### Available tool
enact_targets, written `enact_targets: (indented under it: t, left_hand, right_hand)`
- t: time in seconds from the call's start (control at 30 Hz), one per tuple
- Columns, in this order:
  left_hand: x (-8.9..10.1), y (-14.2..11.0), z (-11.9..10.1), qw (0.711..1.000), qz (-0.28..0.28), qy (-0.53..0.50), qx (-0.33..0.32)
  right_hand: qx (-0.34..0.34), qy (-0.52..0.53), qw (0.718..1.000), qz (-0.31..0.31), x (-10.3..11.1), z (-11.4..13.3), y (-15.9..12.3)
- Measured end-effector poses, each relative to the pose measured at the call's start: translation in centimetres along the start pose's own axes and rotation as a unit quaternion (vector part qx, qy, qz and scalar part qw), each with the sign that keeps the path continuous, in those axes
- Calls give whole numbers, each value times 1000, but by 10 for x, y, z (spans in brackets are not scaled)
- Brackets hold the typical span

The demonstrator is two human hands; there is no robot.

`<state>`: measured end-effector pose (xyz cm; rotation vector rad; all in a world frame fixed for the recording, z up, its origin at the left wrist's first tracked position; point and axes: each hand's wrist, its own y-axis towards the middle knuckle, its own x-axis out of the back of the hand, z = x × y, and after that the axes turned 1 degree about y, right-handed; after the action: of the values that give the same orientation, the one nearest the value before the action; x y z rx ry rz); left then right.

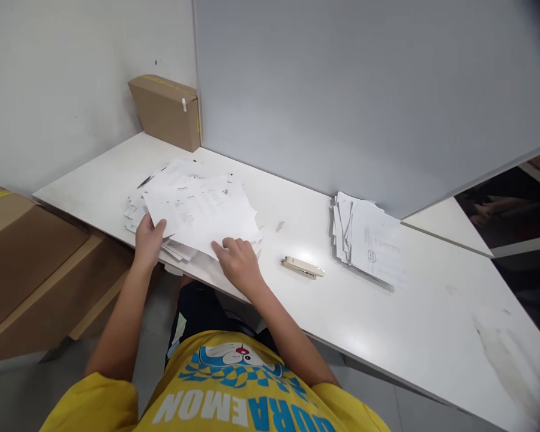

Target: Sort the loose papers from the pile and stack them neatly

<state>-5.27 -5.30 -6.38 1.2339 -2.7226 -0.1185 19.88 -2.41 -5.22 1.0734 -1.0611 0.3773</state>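
Note:
A loose, untidy pile of printed papers lies on the white table in front of me. Over it is a tilted paper sheet with small printed text. My left hand grips the sheet's left edge, thumb on top. At its lower right edge, my right hand has its fingers curled and pinched on the paper; the fingertips are partly hidden. To the right of that hand lies a cream stapler, untouched. Farther right sits a stack of stapled-looking papers, the top one bearing a round stamp.
The white table runs along a grey partition. A cardboard box stands in the back left corner. Larger cardboard boxes are beside the table at left. Shelving with dark contents shows at far right.

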Motion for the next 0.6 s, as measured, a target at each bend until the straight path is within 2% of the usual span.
enact_targets:
  t: [0.1,0.17,0.2,0.27,0.3,0.37,0.43,0.5,0.6]
  left_hand:
    - [5,-5,-2,998,17,63,-9]
    - [8,-9,-5,993,21,115,-12]
    - [8,-12,-7,989,24,148,-14]
    - [8,-18,-9,972,39,230,-36]
    - [6,-21,-9,960,49,271,-57]
    - [1,-27,-8,933,73,337,-102]
    - [-6,-34,-6,913,86,377,-129]
    - [-11,-40,-3,903,86,396,-143]
    - [-16,-47,-3,902,79,392,-162]
  right_hand:
    - [-27,65,991,-116,47,-14,-14]
    - [-108,128,964,-206,79,-28,-24]
    - [-181,169,936,-250,91,-36,-27]
    - [-326,279,852,-302,103,-51,-28]
    - [-383,338,802,-311,103,-56,-25]
    - [-453,440,716,-300,90,-60,-17]
    - [-492,499,665,-260,66,-59,-9]
    - [-518,520,648,-204,39,-54,-5]
    - [-537,495,670,-134,5,-50,-8]
